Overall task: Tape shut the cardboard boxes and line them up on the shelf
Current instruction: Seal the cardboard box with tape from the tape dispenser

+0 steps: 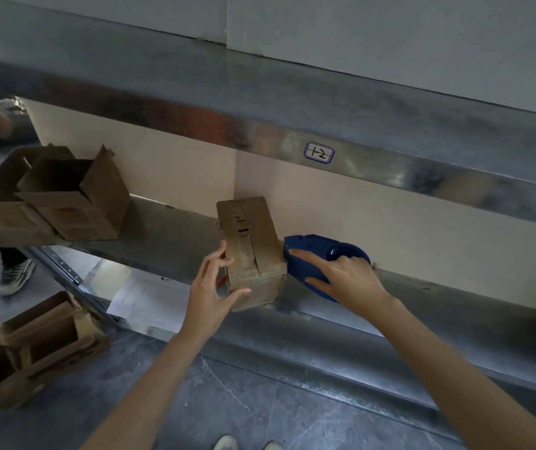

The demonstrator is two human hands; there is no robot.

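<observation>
A small closed cardboard box (249,241) stands on the metal shelf (169,235) near its front edge. My left hand (214,287) grips the box's left front corner, thumb on the front face and fingers on the left side. Right beside the box lies a blue tape dispenser (317,251), and my right hand (344,277) rests on top of it with fingers wrapped around its body. Two open cardboard boxes (75,196) with flaps up sit at the shelf's left end.
Two more open boxes (29,345) lie on the grey floor at lower left. Another person's leg and sneaker (16,274) stand at the left edge. An upper shelf rail with a "12" label (319,152) overhangs. My shoes (247,443) show below.
</observation>
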